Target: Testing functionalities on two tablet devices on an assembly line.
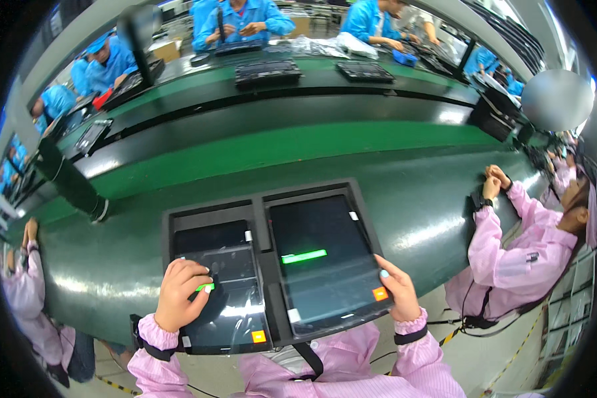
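Note:
Two dark glass screen panels lie side by side in a black two-bay tray. My left hand [182,292] is closed, thumb and curled fingertips meeting around a bright green strip [205,287] on the left screen panel [239,312]. That panel has a shiny clear film over it, an orange sticker [259,336] at its lower right, and sits lower than its bay's far edge. My right hand [399,290] grips the lower right edge of the right screen panel [325,229], thumb on top, other fingers hidden beneath. This panel carries a similar green strip [304,257] across its middle.
The black foam-like tray [265,225] lies at the near edge of the green workbench [418,179]. A dark green post [69,174] stands left. A person in pink [517,252] sits at right, another at far left. Across the bench, people in blue handle devices [267,71].

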A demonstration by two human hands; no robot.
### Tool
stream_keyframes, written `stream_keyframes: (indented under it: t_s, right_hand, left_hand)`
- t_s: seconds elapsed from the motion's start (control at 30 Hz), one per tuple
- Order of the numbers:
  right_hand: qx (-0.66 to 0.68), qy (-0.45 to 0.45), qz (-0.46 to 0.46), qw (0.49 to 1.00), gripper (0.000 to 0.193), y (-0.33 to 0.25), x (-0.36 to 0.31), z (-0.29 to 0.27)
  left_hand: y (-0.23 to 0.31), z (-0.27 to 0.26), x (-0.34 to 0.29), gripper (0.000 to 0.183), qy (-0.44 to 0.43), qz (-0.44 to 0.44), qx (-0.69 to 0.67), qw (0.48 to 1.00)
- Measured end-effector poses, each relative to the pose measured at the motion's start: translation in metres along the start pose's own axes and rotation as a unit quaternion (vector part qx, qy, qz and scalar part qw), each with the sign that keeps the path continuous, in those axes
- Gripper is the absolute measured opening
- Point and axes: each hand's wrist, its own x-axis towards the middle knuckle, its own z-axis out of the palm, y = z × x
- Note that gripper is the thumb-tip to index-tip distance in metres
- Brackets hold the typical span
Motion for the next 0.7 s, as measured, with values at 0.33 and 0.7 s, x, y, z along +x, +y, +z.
stream_keyframes:
  t_s: [0.33,0.7]
  right_hand:
    - [-0.082,-0.004,-0.039,0.996,0.048,0.002,-0.025,-0.001]
    - [-0.708,0.015,-0.133,0.693,0.027,-0.057,-0.013,0.044]
  left_hand:
    - [-0.005,-0.001,-0.024,0.015,0.052,-0.036,0.009,0.998]
    - [-0.068,0.016,0.029,0.018,0.024,-0.027,0.035,0.999]
